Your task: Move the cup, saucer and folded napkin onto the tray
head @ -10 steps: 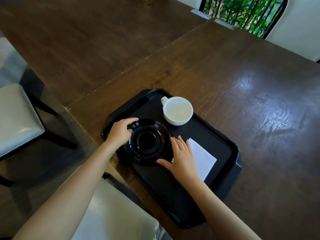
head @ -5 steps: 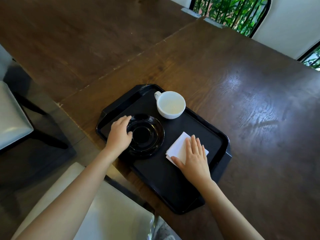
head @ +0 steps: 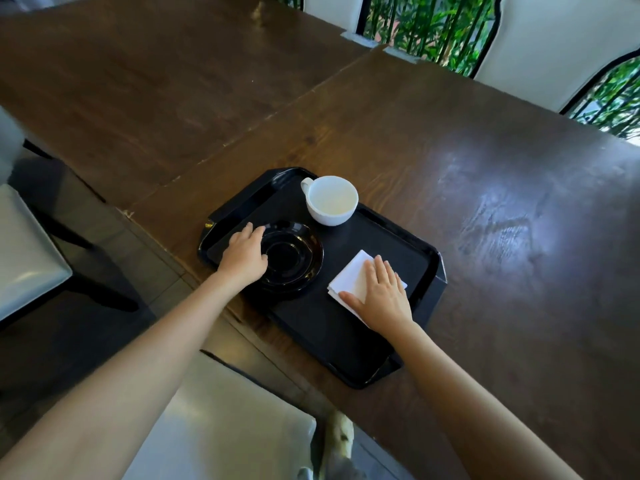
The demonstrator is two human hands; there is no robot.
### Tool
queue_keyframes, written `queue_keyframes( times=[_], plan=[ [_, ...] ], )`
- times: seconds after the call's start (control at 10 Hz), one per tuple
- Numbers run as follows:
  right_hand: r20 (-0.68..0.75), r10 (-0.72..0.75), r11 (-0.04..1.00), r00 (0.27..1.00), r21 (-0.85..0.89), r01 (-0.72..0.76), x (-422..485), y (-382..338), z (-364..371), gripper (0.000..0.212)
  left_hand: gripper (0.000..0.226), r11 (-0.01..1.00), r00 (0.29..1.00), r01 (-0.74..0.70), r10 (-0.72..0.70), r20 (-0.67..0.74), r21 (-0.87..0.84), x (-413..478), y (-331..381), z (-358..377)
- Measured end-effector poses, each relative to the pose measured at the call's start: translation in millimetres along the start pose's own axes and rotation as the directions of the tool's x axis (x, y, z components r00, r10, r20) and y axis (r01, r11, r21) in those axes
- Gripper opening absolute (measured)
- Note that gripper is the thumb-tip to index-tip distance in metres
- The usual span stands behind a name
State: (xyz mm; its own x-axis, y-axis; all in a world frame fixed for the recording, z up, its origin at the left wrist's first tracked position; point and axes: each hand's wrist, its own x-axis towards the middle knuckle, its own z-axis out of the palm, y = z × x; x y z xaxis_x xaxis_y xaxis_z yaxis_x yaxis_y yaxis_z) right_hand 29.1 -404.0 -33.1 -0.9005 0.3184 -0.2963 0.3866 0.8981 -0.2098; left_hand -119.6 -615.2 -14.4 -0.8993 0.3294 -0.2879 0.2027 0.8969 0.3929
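Observation:
A black tray (head: 412,247) lies on the dark wooden table near its front edge. On its far corner stands a white cup (head: 331,199), empty, handle to the left. A black saucer (head: 294,258) sits on the tray's left part, and my left hand (head: 244,256) rests on its left rim with fingers curled over the edge. A folded white napkin (head: 351,277) lies on the tray's right part. My right hand (head: 382,296) lies flat on the napkin with fingers stretched out, covering its near half.
The wooden table (head: 485,202) stretches far and right; a second tabletop (head: 138,81) joins it at the left. Pale-cushioned chairs stand at the left (head: 24,251) and just below me (head: 225,427). Windows with green plants (head: 426,26) are behind the table.
My right hand left the saucer's right side and moved onto the napkin, which slid with it toward the tray's right edge. My left hand stayed on the saucer's left rim.

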Motion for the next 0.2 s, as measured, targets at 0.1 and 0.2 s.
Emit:
queue_keyframes(
  times=[0.1, 0.2],
  plan=[
    [0.094, -0.010, 1.000, 0.995, 0.029, 0.007, -3, 2, -18, 0.088, 0.066, 0.997, 0.998, 0.003, -0.008, 0.066, 0.076, -5, 7, -9],
    [0.222, -0.020, 0.999, 0.975, 0.029, 0.014, -3, 5, -41, 0.085, 0.068, 0.991, 0.995, 0.010, -0.023, 0.100, 0.137, -13, 22, -24]
  ],
)
